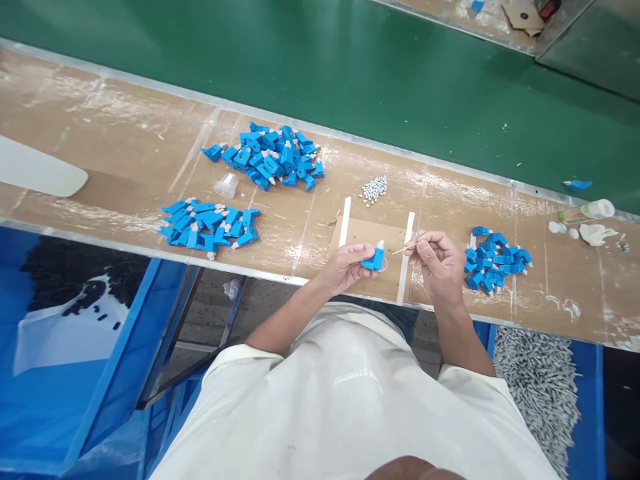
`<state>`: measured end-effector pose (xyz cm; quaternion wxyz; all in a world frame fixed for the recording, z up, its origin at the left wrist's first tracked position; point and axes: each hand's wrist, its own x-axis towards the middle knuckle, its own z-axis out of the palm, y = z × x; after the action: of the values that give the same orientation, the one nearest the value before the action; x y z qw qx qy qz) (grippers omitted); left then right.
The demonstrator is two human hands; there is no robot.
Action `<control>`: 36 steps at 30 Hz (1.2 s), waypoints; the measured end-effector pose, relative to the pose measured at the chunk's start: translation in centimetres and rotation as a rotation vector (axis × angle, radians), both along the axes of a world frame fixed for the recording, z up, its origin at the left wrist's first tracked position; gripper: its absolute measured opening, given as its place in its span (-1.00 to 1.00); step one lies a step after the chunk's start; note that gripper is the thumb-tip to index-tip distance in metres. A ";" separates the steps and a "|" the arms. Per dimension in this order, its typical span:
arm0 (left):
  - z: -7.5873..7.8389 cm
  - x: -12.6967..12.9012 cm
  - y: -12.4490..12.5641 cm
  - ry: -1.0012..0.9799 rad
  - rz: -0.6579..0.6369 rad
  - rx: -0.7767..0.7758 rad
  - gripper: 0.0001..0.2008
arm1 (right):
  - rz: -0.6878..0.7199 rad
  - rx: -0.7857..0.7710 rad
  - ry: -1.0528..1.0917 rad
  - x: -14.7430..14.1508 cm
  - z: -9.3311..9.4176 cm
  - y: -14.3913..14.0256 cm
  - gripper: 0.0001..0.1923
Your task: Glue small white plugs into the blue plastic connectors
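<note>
Between the fingers of my left hand (349,265) is a blue plastic part (373,260) with a pale grey tip, held over the cardboard mat. A small clear dish (384,265) shows just behind it. My right hand (439,261) pinches a thin wooden toothpick (403,249), its point directed at the blue part with a small gap between them. Two white tape strips (345,223) border the mat (374,230). Beyond the mat lies a little heap of small grey pieces (374,190).
Piles of blue parts (273,155), (210,225) lie on the left, another blue pile (495,260) on the right. A clear cup (227,185) stands between the left piles. At far right are a toothpick container (587,211) and a crumpled white glove (596,234). Blue bins (120,353) flank me below.
</note>
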<state>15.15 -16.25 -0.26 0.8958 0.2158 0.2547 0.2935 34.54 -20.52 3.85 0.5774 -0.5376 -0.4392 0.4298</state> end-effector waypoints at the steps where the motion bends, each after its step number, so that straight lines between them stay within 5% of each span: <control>1: 0.1 0.0 0.0 0.004 -0.007 0.000 -0.62 | -0.012 0.039 -0.057 -0.3 0.4 -0.2 -0.71; 8: 0.5 0.0 -0.1 -0.003 -0.035 0.023 -0.59 | -0.050 0.186 -0.251 -1.8 1.2 -1.0 -0.78; 19: 0.2 0.0 -0.1 -0.020 -0.030 0.010 -0.60 | -0.041 0.134 -0.370 -1.8 0.9 -1.1 -0.76; 28: 0.0 0.0 -0.1 0.010 -0.005 0.032 -0.59 | 0.064 0.377 -0.794 -1.5 1.7 -1.2 -0.90; 36: 0.1 -0.1 -0.1 0.018 0.015 0.033 -0.59 | 0.072 0.420 -0.921 -1.6 1.8 -1.3 -0.87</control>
<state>15.07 -16.33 -0.18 0.8875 0.2314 0.2596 0.3024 32.93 -21.77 5.63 0.4043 -0.5281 -0.7435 0.0699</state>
